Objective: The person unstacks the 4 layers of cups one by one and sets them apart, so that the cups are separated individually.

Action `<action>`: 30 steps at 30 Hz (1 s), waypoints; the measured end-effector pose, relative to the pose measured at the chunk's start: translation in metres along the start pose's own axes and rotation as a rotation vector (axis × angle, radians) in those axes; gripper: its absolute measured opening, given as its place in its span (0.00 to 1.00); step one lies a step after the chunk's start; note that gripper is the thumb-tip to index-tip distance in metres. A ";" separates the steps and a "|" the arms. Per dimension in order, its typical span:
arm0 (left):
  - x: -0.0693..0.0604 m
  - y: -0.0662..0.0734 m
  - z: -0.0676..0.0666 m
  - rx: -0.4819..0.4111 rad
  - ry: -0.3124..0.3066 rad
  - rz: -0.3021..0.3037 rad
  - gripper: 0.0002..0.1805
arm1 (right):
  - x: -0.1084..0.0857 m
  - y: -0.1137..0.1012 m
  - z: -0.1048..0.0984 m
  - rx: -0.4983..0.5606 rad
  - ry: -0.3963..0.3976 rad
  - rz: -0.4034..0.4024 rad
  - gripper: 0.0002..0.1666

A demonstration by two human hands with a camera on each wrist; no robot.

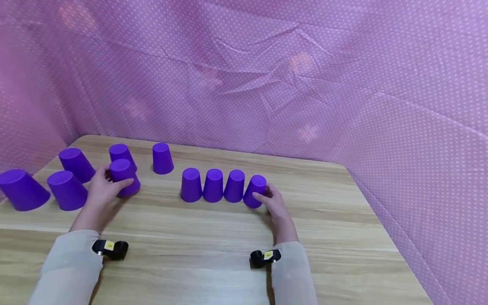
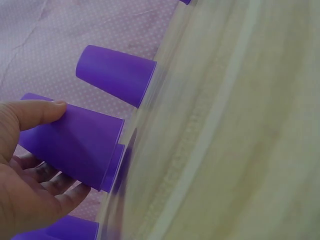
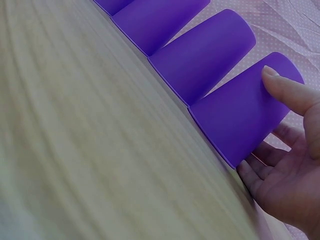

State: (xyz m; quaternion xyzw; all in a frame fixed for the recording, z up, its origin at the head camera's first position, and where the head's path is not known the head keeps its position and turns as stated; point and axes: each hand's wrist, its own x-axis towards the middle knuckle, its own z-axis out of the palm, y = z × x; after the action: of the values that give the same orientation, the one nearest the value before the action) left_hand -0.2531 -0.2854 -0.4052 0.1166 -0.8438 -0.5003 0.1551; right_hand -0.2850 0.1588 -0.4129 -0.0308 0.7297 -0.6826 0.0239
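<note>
My left hand (image 1: 104, 189) grips an upside-down purple cup (image 1: 123, 169), thumb on the near side and fingers round the far side. In the left wrist view this cup (image 2: 75, 142) hangs slightly above the tabletop, and part of another purple cup (image 2: 117, 159) shows behind its rim. My right hand (image 1: 276, 203) holds the rightmost purple cup (image 1: 253, 192) of a row, with its thumb (image 3: 287, 90) across the side. That cup (image 3: 245, 112) has its rim at the table, against the neighbouring purple cup (image 3: 205, 57). Every cup in the row stands mouth down.
Other upside-down purple cups stand around my left hand: one at the far left (image 1: 23, 190), one beside the wrist (image 1: 67, 191), one behind it (image 1: 77, 164), and a back cup (image 1: 163, 159). A pink dotted cloth (image 1: 267, 84) hangs along the back and sides of the wooden table (image 1: 183, 245).
</note>
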 end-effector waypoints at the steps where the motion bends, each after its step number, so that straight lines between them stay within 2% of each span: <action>1: 0.004 -0.006 0.001 0.014 0.007 -0.002 0.48 | 0.000 0.000 0.000 0.004 0.000 -0.002 0.30; 4: 0.012 -0.021 0.003 0.002 0.017 0.003 0.49 | 0.000 0.000 0.000 0.013 -0.008 -0.014 0.30; 8: 0.017 -0.031 0.004 0.001 0.022 0.000 0.50 | -0.001 -0.001 0.000 0.013 -0.008 -0.018 0.29; 11: 0.011 -0.024 0.002 -0.003 0.005 -0.025 0.50 | 0.000 0.000 0.000 0.010 -0.001 -0.017 0.28; 14: 0.000 -0.008 -0.001 -0.002 -0.015 -0.059 0.49 | 0.000 0.001 0.000 0.011 0.003 -0.018 0.28; 16: -0.008 0.005 -0.003 0.002 -0.019 -0.063 0.47 | 0.001 0.001 0.000 0.011 0.005 -0.018 0.28; 20: -0.018 0.021 -0.005 0.014 -0.030 -0.053 0.44 | 0.000 0.000 0.000 0.016 0.005 -0.017 0.29; 25: -0.021 0.025 -0.006 0.032 -0.034 -0.041 0.41 | -0.001 -0.001 0.001 0.015 0.005 -0.015 0.30; 30: -0.016 0.017 -0.006 0.017 -0.024 -0.038 0.43 | -0.001 -0.001 0.001 0.008 0.004 -0.005 0.30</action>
State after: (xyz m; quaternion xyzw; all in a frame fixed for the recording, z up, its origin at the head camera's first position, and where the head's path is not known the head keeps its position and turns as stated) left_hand -0.2370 -0.2767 -0.3896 0.1277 -0.8476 -0.4972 0.1343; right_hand -0.2843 0.1583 -0.4119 -0.0312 0.7271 -0.6855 0.0207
